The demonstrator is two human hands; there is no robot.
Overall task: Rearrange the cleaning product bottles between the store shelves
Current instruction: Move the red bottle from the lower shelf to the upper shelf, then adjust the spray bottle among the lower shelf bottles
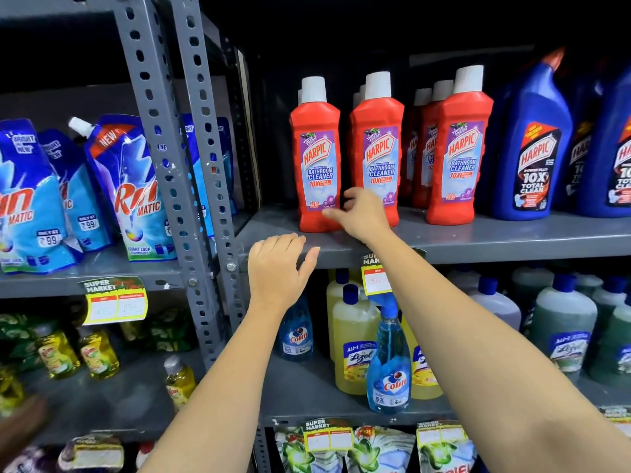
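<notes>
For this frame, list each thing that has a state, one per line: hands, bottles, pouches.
Left hand: open, empty, hovering at the shelf edge.
Right hand: open, fingers at the base of the leftmost red Harpic bottle, not closed on it.
Red Harpic bottles: upright, capped.
Blue Harpic bottles: upright, capped.
Rin pouches: standing, leaning, sealed.
Colin spray bottle: upright on the lower shelf.
</notes>
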